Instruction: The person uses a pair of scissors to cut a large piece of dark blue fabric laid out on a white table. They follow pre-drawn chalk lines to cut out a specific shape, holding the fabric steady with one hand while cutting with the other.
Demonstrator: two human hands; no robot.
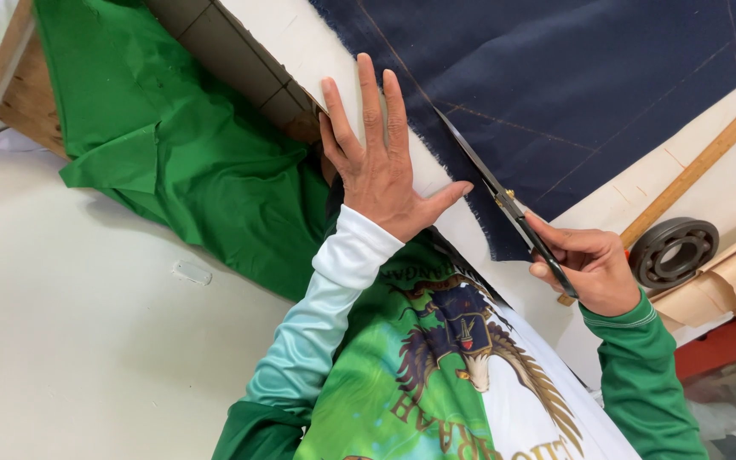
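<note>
Along the table edge (317, 51), the navy cloth (589, 77) is lying flat, with its frayed cut edge running diagonally from upper left to lower right. The scissors (504, 200) are pointing up that same line, blades nearly closed and their long axis matching the cloth edge and the faint chalk lines marked on it. The right hand (589, 268) is gripping the scissor handles, fingers curled tightly through them, sitting at the lower end of the cut. The left hand (381, 166) is pressing flat just beside the blades, fingers spread wide and pointing away from the person, thumb stretched out toward the scissors. So the uncut cloth is lying ahead of the blade tips, up and to the left, while the left hand is nearer to it. Beyond the right hand, a wooden ruler (700, 166) and a bearing (673, 251) are resting on the table.
</note>
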